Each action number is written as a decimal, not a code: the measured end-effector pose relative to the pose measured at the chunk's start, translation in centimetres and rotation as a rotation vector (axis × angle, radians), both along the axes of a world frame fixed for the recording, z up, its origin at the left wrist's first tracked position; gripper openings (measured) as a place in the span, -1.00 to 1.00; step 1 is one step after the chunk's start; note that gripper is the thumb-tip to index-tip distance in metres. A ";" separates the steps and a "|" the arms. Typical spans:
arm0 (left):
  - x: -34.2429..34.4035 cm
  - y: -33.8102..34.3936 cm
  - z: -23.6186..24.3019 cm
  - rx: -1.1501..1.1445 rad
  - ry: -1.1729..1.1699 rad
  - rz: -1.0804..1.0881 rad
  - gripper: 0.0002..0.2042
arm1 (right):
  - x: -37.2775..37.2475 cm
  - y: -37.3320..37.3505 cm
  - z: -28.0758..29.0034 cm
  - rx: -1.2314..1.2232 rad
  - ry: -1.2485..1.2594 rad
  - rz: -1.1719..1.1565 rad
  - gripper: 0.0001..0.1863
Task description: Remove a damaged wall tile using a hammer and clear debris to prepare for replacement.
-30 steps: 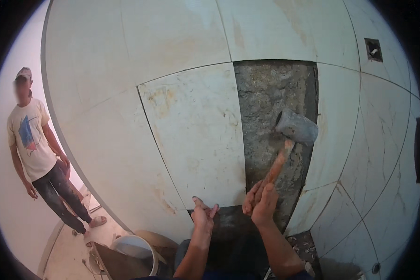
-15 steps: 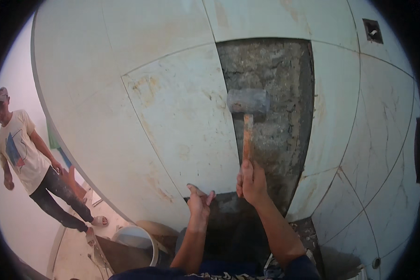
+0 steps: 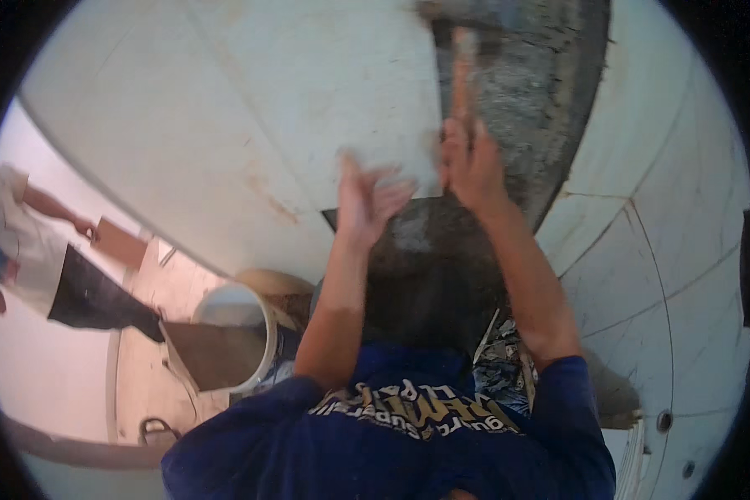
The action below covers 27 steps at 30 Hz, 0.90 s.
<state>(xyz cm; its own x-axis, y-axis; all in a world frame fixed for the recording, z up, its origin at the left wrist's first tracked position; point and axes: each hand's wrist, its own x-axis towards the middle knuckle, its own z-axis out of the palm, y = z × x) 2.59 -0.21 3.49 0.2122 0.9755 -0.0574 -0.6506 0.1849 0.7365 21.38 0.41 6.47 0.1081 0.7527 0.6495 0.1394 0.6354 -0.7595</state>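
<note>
My right hand (image 3: 475, 167) is closed around the orange-brown wooden handle of a rubber mallet (image 3: 463, 75). The mallet's blurred head is at the top of the view, in front of the bare, rough wall patch (image 3: 521, 125). Just left of that patch is a large pale wall tile (image 3: 358, 92) with brownish smears. My left hand (image 3: 370, 200) is at the tile's lower edge, slightly blurred, with fingers spread and nothing in them. Whether it touches the tile I cannot tell.
A white bucket (image 3: 268, 342) stands at lower left beside a brown board (image 3: 212, 354). Another person (image 3: 33, 242) is at far left, a hand near a brown panel (image 3: 121, 243). Broken debris (image 3: 504, 362) lies below the wall. Marbled tiles (image 3: 625, 292) cover the right side.
The view has tipped downward, so the wall and both hands appear higher. My left hand's fingers have spread more. The mallet stays in my right hand, and the other person appears lower in posture or cropped.
</note>
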 end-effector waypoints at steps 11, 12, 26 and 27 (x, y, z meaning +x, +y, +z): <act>0.6 -3.7 -8.9 -0.164 0.325 0.145 -0.54 | -1.3 -0.4 0.5 0.022 0.080 0.110 -0.66; 0.7 -2.6 -9.7 -0.168 0.315 0.164 -0.54 | -1.4 -0.2 0.4 -0.021 0.083 0.092 -0.66; 4.2 2.9 -9.5 0.148 -0.084 0.587 -0.54 | 5.7 -4.1 4.6 0.287 -0.875 -0.388 -0.67; 4.4 3.0 -9.7 0.066 -0.075 0.598 -0.54 | 6.4 -5.0 4.3 0.312 -0.915 -0.388 -0.67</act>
<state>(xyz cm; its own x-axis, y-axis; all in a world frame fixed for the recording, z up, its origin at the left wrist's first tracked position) 7.00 2.75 -6.18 -0.3732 0.9278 0.0008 -0.6785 -0.2735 0.6818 27.75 -4.56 10.74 -0.3253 0.5562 0.7647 0.8159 0.5739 -0.0703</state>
